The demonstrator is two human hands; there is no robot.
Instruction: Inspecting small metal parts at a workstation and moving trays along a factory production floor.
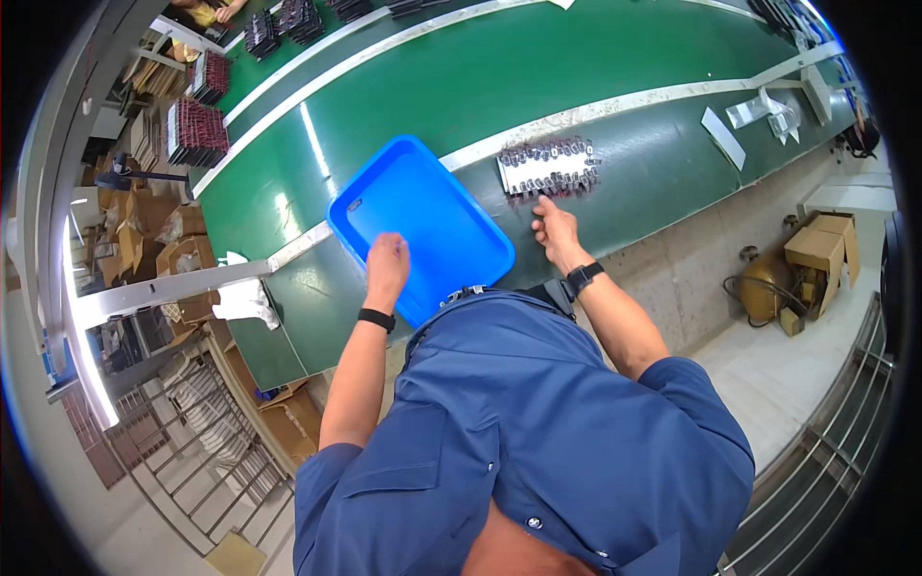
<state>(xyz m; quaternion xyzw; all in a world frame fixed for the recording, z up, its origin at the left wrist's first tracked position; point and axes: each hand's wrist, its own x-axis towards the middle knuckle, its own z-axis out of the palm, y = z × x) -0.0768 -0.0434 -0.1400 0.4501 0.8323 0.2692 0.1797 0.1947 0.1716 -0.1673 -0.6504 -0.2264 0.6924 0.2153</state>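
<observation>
A blue plastic tray [461, 206] lies in front of me, and a single small dark part [354, 204] rests near its left side. My left hand [387, 261] is above the tray's near left part, its fingers curled closed; whatever they hold, if anything, is hidden. To the right of the tray is a white sheet [523, 175] lined with two rows of small dark clip-like parts with reddish wires [552, 154]. Just at the near edge of these rows is my right hand [557, 230], its fingers bent in and pressed together; I cannot make out anything in them.
A green belt [461, 91] runs behind the dark green bench [663, 144]. Stacks of dark-red-edged trays [197, 130] stand at the far left. A white cloth [245, 300] lies at the left corner, a white card [723, 139] at the right. Another person [206, 12] is at the upper left.
</observation>
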